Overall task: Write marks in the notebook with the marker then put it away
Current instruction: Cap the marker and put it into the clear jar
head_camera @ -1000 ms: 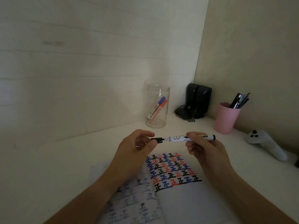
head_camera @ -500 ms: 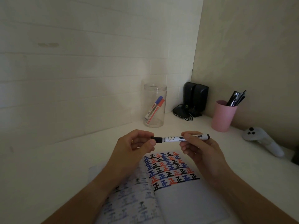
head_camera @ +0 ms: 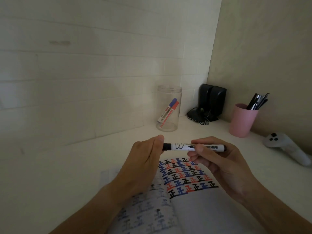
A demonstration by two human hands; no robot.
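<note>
A white marker (head_camera: 182, 146) with black ends lies level in the air above the open notebook (head_camera: 194, 205). My right hand (head_camera: 217, 164) grips its barrel. My left hand (head_camera: 145, 157) pinches the black cap at its left end; the cap sits against the barrel. The notebook's right page carries rows of black, blue and red marks on its upper half, and its lower half is blank. The left page shows faint marks through the paper. A clear jar (head_camera: 169, 108) at the back holds a blue and a red marker.
Two black speakers (head_camera: 211, 102) with a tangle of cable stand in the corner. A pink cup (head_camera: 242, 119) with dark pens is to the right, and a white controller (head_camera: 287, 147) lies at the far right. The white desk meets walls behind and right.
The gap between cap and barrel has closed: my left hand has pushed the cap against the marker's left end. Both hands stay in place above the notebook.
</note>
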